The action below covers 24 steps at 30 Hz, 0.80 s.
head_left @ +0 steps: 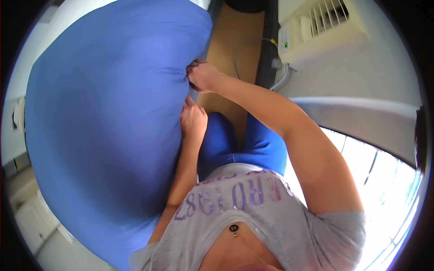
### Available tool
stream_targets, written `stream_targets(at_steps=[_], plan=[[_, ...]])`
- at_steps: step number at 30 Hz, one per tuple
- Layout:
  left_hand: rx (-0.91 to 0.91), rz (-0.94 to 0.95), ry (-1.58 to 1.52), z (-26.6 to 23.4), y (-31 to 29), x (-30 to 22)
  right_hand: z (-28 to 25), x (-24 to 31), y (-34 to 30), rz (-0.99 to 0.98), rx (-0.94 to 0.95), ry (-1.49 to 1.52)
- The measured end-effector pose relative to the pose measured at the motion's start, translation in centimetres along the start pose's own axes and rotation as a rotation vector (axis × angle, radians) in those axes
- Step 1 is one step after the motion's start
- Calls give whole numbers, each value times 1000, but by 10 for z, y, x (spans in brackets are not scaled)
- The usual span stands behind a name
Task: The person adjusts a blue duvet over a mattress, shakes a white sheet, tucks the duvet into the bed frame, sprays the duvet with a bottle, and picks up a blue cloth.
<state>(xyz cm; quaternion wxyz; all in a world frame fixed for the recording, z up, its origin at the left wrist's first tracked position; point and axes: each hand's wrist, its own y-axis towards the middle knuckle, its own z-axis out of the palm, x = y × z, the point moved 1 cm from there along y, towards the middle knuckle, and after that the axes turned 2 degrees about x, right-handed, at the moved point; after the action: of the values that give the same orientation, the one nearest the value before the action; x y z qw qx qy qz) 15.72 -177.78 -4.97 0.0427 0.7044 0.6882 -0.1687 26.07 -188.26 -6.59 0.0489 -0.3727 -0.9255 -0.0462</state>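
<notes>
A smooth blue bed sheet (108,104) covers a large mattress that fills the left half of the view. My right hand (202,77) is closed on the sheet's edge at the mattress side, where small creases run out from the fingers. Just nearer to me, my left hand (194,118) has its fingers bent against the same edge, holding the fabric. Part of the left fingers is hidden by the sheet's fold. Both hands are close together, the right one farther away.
A narrow strip of brown floor (228,49) runs between the bed and the wall. On the right wall is a cream air conditioner (323,31) with a grille, and a grey hose (284,77) below it. A bright barred window (366,158) lies at right. A black round object (245,4) stands at the far end.
</notes>
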Motion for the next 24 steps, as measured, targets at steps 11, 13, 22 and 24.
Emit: stream_targets(at_steps=[11,13,22,24], plan=[[-48,440,399,-256,-150,172,3,-28,21,-258,272,-93],[-74,539,219,-229,-148,198,31,-54,3,-312,-64,-4],[-171,555,-56,-181,-140,215,-14,-6,23,-146,244,-9],[-133,503,-64,-190,-143,214,-14,15,38,-146,283,18]])
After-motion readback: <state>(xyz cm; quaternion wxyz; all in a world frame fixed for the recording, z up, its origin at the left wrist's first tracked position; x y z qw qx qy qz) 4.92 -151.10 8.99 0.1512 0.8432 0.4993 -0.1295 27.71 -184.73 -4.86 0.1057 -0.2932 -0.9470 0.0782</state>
